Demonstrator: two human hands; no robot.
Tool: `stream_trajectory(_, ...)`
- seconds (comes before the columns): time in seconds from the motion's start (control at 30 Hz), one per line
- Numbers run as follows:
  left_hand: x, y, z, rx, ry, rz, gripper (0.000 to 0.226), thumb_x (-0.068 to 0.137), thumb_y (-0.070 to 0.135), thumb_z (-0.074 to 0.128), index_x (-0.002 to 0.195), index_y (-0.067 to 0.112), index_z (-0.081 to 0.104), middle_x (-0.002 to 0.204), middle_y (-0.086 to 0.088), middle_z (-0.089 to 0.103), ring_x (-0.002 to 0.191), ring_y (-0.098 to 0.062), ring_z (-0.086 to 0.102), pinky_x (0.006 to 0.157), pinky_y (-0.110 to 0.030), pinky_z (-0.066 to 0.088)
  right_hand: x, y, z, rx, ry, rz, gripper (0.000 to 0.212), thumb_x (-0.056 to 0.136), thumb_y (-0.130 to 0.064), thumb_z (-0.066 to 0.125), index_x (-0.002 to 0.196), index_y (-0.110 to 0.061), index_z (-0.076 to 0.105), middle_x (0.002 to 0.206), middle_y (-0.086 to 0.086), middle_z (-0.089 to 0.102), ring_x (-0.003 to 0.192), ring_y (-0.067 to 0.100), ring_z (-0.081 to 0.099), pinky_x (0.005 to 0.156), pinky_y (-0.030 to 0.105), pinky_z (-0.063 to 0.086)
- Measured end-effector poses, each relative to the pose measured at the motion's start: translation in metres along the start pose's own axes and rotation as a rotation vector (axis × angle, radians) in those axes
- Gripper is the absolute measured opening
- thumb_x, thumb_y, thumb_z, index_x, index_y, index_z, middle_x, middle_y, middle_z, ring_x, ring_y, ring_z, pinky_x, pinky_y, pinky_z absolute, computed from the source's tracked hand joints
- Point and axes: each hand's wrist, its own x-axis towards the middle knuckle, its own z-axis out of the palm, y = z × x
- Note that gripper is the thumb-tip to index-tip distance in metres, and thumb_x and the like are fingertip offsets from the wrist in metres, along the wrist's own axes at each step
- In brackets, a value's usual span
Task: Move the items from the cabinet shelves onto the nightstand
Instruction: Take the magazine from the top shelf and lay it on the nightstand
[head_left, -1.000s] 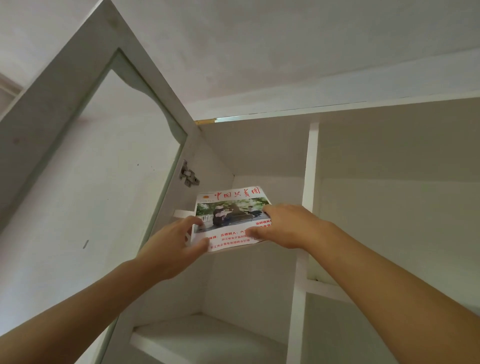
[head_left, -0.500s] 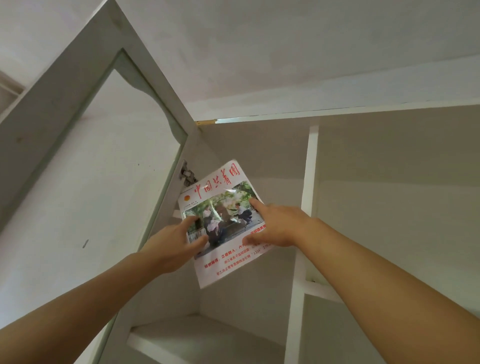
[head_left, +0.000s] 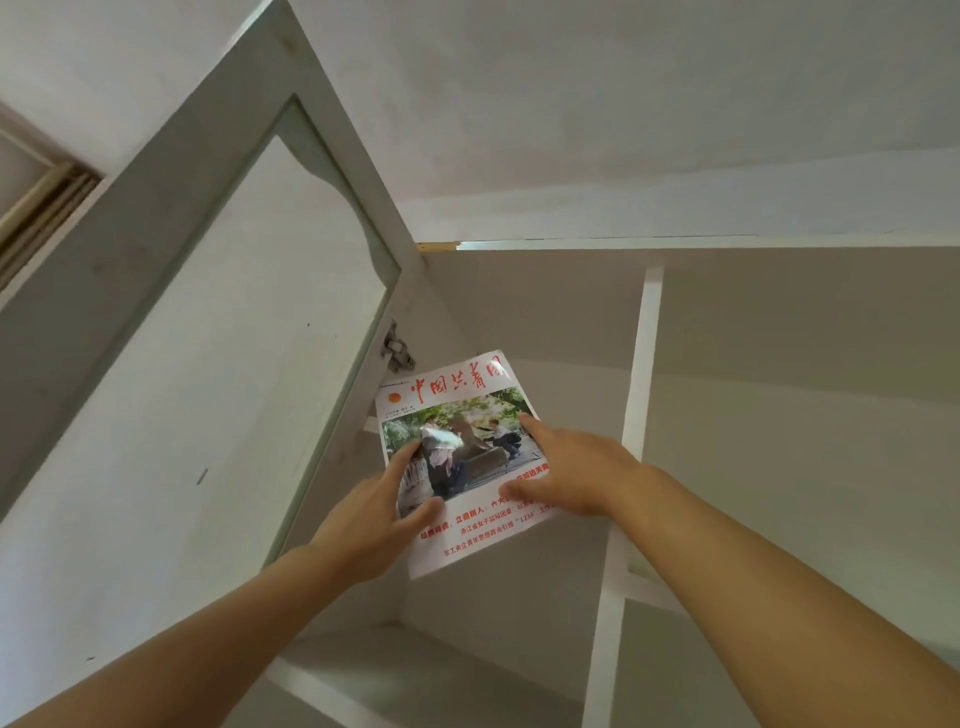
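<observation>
While tilted, glossy rectangular magazine (head_left: 462, 452) sits between both hands.

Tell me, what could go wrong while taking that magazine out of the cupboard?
The magazine is thin and floppy, held up high only at its edges by the left hand and right hand, so it might slip and fall. It could also catch on the open cabinet door or its hinge close beside it.
</observation>
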Motion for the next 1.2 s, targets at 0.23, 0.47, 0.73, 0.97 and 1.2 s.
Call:
stream_trajectory(0.23, -0.002, -0.009, 0.002, 0.043, 0.079, 0.020, 0.080, 0.088, 0.080, 0.047, 0.154, 0.060, 0.007, 0.129, 0.007, 0.061, 0.101, -0.015, 0.066, 0.069, -0.034, 0.064, 0.001, -0.003, 0.003, 0.064, 0.080, 0.021, 0.104, 0.084, -0.068, 0.073, 0.165, -0.035, 0.017, 0.133, -0.006, 0.050, 0.112, 0.011, 0.054, 0.091, 0.036, 0.058)
stream_trajectory(0.47, -0.019, -0.001, -0.007, 0.131, 0.123, 0.028, 0.073, 0.096, 0.064, 0.053, 0.158, 0.046, 0.019, 0.141, -0.001, 0.056, 0.115, -0.014, 0.051, 0.086, -0.038, 0.059, -0.019, -0.007, 0.006, 0.022, 0.132, 0.040, 0.113, 0.079, -0.079, 0.069, 0.166, -0.029, 0.017, 0.141, -0.003, 0.043, 0.126, 0.017, 0.043, 0.108, 0.043, 0.048)
stream_trajectory(0.73, -0.042, 0.011, 0.002, -0.131, 0.210, 0.044, 0.076, 0.090, 0.064, 0.055, 0.157, 0.044, 0.025, 0.146, 0.004, 0.048, 0.124, -0.014, 0.046, 0.098, -0.044, 0.055, -0.056, -0.020, 0.004, 0.129, 0.220, 0.072, 0.123, 0.072, -0.089, 0.064, 0.167, -0.028, 0.014, 0.134, -0.006, 0.038, 0.124, 0.015, 0.039, 0.109, 0.042, 0.047)
stream_trajectory(0.97, -0.089, 0.020, 0.009, -0.333, 0.261, 0.061, 0.072, 0.093, 0.040, 0.067, 0.155, 0.039, 0.031, 0.133, 0.007, 0.047, 0.107, -0.008, 0.061, 0.072, -0.014, 0.057, -0.102, -0.043, 0.019, 0.385, 0.264, 0.078, 0.117, 0.076, -0.076, 0.076, 0.166, -0.034, 0.014, 0.130, -0.015, 0.032, 0.116, 0.013, 0.060, 0.083, 0.033, 0.065)
stream_trajectory(1.2, -0.173, 0.041, 0.007, -0.278, 0.185, 0.047, 0.075, 0.093, 0.035, 0.068, 0.156, 0.042, 0.028, 0.133, 0.016, 0.041, 0.114, 0.004, 0.056, 0.070, -0.010, 0.056, -0.182, -0.065, 0.056, 0.636, 0.245, 0.148, 0.116, 0.077, -0.061, 0.085, 0.166, -0.035, 0.016, 0.129, -0.016, 0.032, 0.117, 0.011, 0.060, 0.081, 0.032, 0.065)
